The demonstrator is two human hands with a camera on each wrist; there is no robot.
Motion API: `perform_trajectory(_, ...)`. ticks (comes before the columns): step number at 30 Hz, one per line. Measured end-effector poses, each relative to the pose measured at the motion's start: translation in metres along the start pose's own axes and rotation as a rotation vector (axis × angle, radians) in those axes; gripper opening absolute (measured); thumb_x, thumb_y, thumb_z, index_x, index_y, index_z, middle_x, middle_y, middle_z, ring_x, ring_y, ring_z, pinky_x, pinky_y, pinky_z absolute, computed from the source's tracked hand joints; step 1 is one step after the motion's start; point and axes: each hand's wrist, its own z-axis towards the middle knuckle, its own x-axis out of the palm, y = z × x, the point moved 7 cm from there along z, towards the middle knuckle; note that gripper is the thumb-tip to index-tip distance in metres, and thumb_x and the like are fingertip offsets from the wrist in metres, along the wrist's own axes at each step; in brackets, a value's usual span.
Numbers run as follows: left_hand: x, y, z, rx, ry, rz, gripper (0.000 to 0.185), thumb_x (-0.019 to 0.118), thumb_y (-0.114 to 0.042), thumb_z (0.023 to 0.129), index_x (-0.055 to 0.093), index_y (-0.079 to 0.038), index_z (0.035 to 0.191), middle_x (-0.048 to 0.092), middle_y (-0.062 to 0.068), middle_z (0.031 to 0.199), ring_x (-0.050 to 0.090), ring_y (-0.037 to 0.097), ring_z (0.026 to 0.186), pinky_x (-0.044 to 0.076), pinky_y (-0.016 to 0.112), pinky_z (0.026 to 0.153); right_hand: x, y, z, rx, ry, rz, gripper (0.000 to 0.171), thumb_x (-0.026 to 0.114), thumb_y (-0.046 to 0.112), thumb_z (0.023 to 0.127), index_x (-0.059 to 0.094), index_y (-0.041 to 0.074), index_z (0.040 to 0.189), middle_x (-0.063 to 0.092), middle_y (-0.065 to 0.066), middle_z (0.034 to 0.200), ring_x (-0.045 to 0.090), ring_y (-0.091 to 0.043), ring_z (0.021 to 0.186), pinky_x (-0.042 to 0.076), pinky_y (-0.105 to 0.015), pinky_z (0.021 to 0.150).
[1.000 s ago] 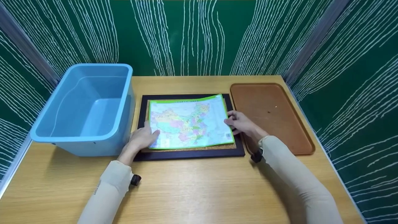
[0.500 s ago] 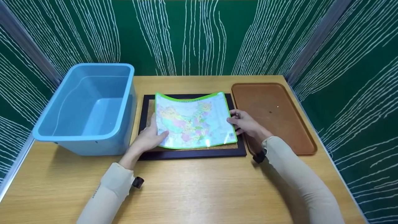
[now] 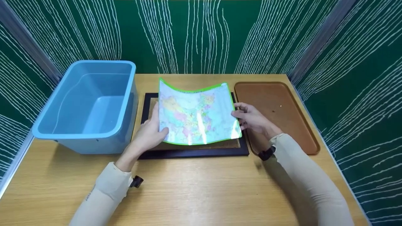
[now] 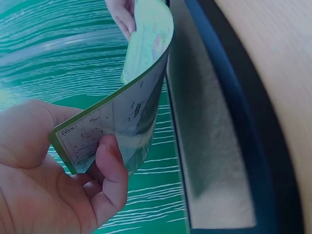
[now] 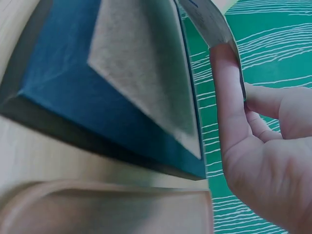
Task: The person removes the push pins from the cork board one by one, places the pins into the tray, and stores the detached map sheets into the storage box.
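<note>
The map has risen off the corkboard since a second ago and now sags in the middle, far edge tipped up. Its long axis runs left to right. The left hand and right hand pinch its side edges, thumbs on top.

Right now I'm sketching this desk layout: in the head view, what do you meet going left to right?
Blue bin → left hand → map sheet → right hand → brown tray.
</note>
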Motion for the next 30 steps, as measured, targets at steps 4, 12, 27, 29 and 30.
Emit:
perform_trajectory(4,-0.017,-0.016,-0.007,0.020,-0.018,0.026,0.096,0.059,-0.010,0.095,-0.008,-0.013,0.163,0.054,0.019,0.144,0.068,0.023,0.088,0.054,0.035,0.064,0.004,0.015,-0.006,-0.033,0.034,0.050,0.042,0.064,0.021,0.102,0.049,0.010,0.140,0.064,-0.014,0.111,0.064,-0.020,0.071,0.054,-0.029,0.053)
perform_trajectory(12,-0.052,-0.043,-0.022,0.057,-0.062,0.081,0.093,0.059,-0.011,0.098,-0.007,-0.014,0.163,0.050,0.019,0.149,0.070,0.025,0.092,0.056,0.035,0.062,0.015,0.033,-0.012,-0.032,0.088,0.168,0.039,0.063,0.019,0.102,0.050,0.009,0.138,0.067,-0.012,0.107,0.065,-0.020,0.072,0.055,-0.030,0.054)
perform_trajectory(27,-0.120,-0.056,-0.026,0.016,-0.103,0.302,0.094,0.062,-0.015,0.098,-0.007,-0.007,0.162,0.053,0.028,0.138,0.066,0.033,0.091,0.054,0.042,0.062,0.046,0.093,-0.025,-0.119,0.209,0.242,0.042,0.063,0.012,0.102,0.044,0.006,0.138,0.069,-0.019,0.113,0.072,-0.027,0.079,0.060,-0.037,0.061)
perform_trajectory(29,-0.126,-0.051,-0.026,-0.024,-0.083,0.274,0.095,0.062,-0.016,0.099,-0.008,-0.009,0.162,0.051,0.027,0.140,0.065,0.033,0.098,0.055,0.044,0.069,0.050,0.101,-0.026,-0.140,0.212,0.241,0.043,0.063,0.012,0.101,0.044,0.006,0.139,0.068,-0.019,0.113,0.070,-0.025,0.075,0.060,-0.036,0.060)
perform_trajectory(30,-0.129,-0.049,-0.027,-0.041,-0.077,0.261,0.095,0.062,-0.016,0.099,-0.008,-0.010,0.163,0.050,0.026,0.139,0.065,0.033,0.100,0.055,0.044,0.071,0.052,0.104,-0.027,-0.147,0.214,0.240,0.044,0.064,0.011,0.101,0.044,0.006,0.140,0.068,-0.019,0.113,0.069,-0.025,0.075,0.060,-0.036,0.059)
